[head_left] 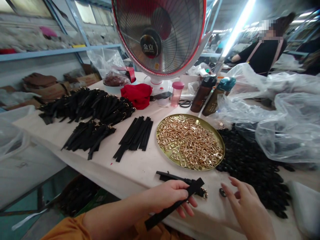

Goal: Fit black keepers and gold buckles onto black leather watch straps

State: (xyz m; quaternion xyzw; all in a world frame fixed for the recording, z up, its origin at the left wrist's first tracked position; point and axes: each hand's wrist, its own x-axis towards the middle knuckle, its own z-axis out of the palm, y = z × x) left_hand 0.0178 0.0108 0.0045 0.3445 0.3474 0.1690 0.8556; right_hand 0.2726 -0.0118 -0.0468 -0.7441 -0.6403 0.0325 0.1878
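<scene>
I had the left hand (pixel 172 195) pinching a black strip (pixel 160 217) over the front edge of the table (pixel 147 168); the right hand (pixel 246 201) stood, fingers parted, by a black ring (pixel 220 192), contact unclear. Beyond, a gap separated the tray (pixel 167 155) from flat strips (pixel 135 135).

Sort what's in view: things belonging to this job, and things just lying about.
Apparently the job:
- black strip, in the left hand
- black ring, by the right hand
- loose black strips
- gold buckles

Apparently just lying about:
- fan
- red cloth
- pink-lidded cup
- two bottles
</scene>
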